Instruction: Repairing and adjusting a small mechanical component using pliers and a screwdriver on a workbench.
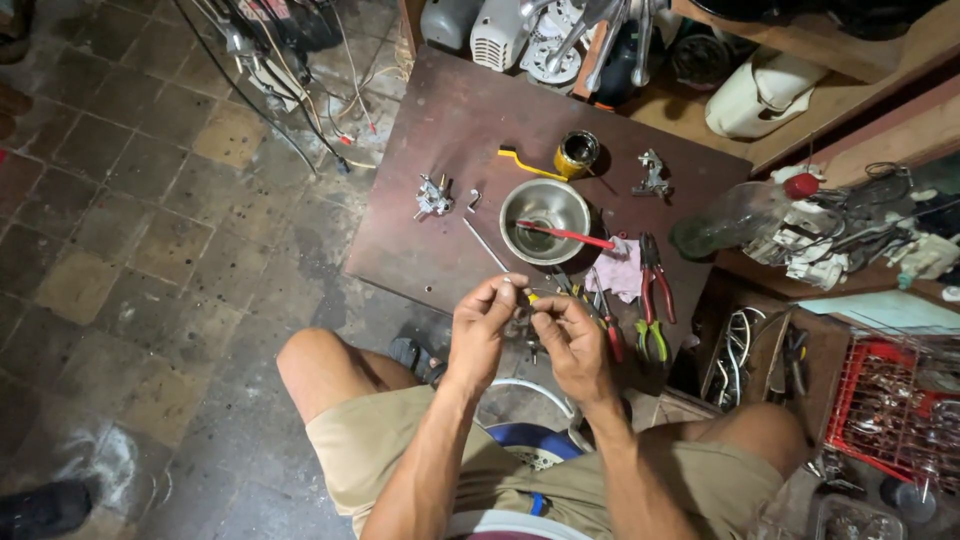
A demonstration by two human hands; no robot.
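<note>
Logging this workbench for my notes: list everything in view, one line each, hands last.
board: 1, dark brown, on the tiled floor
steel bowl: 1, silver, mid-board
red-handled tool: 1, lying across the bowl
small tin: 1, yellow, behind the bowl
yellow brush: 1, left of the tin
metal fitting: 1, silver, left on the board
pliers: 1, red handles, right edge
pink rag: 1, beside the pliers
plastic bottle: 1, clear, red cap, lying right
wire basket: 1, red, far right
left hand: pinching a small part
right hand: pinching the same part

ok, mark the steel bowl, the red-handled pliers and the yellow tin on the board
steel bowl (530, 205), head view, on its bare inner wall at upper left.
red-handled pliers (658, 285), head view, on the red handles.
yellow tin (577, 155), head view, on its open top.
</note>
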